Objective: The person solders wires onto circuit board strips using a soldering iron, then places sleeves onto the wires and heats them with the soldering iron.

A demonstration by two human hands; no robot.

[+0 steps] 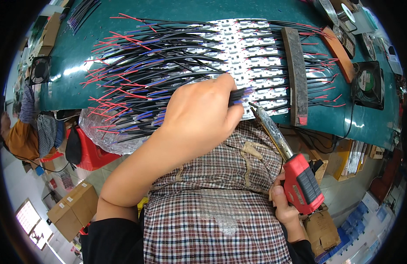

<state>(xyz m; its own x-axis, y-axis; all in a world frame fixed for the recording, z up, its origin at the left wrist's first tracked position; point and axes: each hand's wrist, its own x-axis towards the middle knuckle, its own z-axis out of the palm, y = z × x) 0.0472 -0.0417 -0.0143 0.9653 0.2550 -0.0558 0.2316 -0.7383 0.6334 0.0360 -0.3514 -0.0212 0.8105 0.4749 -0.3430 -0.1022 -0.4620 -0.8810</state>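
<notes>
My left hand (203, 108) is closed round a bundle of thin wires (242, 96) whose blue-purple ends poke out past the fingers. Under it lies a white circuit board panel (232, 48) set with rows of small parts. Many black-sleeved wires (168, 57) with red and blue ends run off the panel to the left, and more run off its right side. My right hand (284, 202) grips a red and black soldering gun (302, 185). Its metal tip points up at the panel's near edge, close to the held wire ends; whether they touch, I cannot tell.
A dark metal bar (295, 75) lies across the right-hand wires, an orange-brown strip (338, 53) beside it. Farther right stands a black fan (368, 83); a solder spool (347, 12) is at the back. Clear plastic (106, 134) hangs at the green table's (71, 92) near left edge.
</notes>
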